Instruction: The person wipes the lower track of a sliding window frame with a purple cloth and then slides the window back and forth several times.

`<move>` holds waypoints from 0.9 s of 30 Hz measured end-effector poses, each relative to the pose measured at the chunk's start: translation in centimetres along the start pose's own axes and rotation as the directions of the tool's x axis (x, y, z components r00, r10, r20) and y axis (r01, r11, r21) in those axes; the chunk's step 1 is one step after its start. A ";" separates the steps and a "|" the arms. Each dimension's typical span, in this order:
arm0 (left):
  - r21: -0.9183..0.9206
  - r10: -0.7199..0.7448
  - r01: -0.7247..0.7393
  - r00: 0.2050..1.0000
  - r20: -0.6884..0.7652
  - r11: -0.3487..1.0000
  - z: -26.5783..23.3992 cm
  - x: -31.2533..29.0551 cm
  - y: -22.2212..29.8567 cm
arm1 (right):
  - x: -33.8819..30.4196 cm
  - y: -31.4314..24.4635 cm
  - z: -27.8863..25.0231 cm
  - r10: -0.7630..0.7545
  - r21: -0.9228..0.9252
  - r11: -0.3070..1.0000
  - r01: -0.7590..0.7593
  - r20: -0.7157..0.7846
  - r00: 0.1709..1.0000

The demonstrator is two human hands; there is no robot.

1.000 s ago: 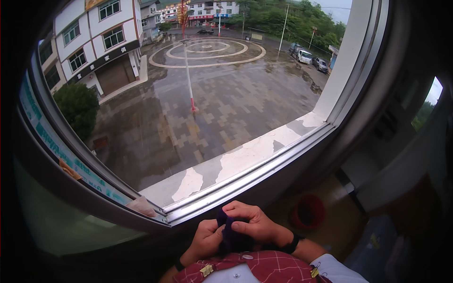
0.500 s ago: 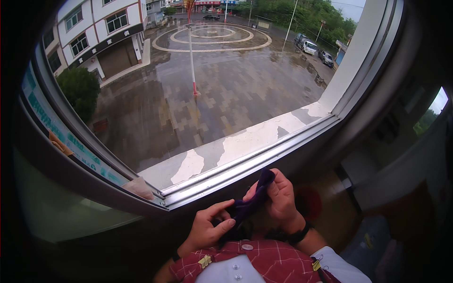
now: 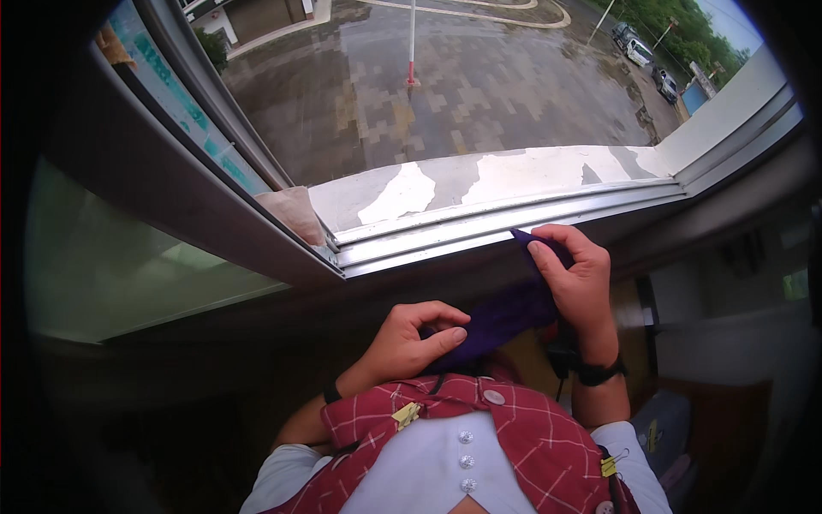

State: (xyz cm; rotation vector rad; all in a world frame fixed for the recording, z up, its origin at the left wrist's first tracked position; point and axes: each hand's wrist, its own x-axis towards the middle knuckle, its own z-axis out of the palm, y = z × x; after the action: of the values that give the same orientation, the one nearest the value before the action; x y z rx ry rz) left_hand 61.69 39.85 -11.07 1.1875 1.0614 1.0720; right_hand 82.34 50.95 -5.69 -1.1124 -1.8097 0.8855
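A dark purple cloth is stretched slantwise between my two hands, in front of my chest and just inside the window. My left hand pinches its lower left end between thumb and curled fingers. Higher up, my right hand grips the other end, and a pointed corner sticks out past the thumb toward the metal window track. Part of the cloth's lower edge merges with the dark area below, so its full outline is hidden.
A sliding window frame stands at the left, with a pale crumpled piece at its lower corner. Beyond the track lies a sill with peeling paint, then a wet paved yard. Dim grey objects sit at the lower right.
My hands have moved apart, and the bunched cloth now spreads wider between them. The view has tipped downward, so more of the red checked garment shows.
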 end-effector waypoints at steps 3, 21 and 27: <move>-0.001 -0.010 0.010 1.000 -0.008 1.000 -0.2 -0.6 -0.2 | 0.8 -0.7 2.0 -0.100 -0.056 0.993 0.103 0.069 0.993; -0.034 -0.021 0.014 0.973 -0.231 0.999 -2.5 -3.4 -1.1 | 3.8 -4.8 12.0 -0.302 -0.315 0.817 0.483 0.480 0.823; -0.100 -0.059 0.032 0.958 -0.280 0.994 -3.0 -3.4 -0.8 | 3.5 -4.2 11.8 -0.475 -0.268 0.729 0.630 0.466 0.747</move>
State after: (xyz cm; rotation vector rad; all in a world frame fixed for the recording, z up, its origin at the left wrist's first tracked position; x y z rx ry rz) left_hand 58.26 36.92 -11.91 0.9469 1.2364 1.2674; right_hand 69.39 50.95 -6.04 -0.5552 -2.5490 0.3489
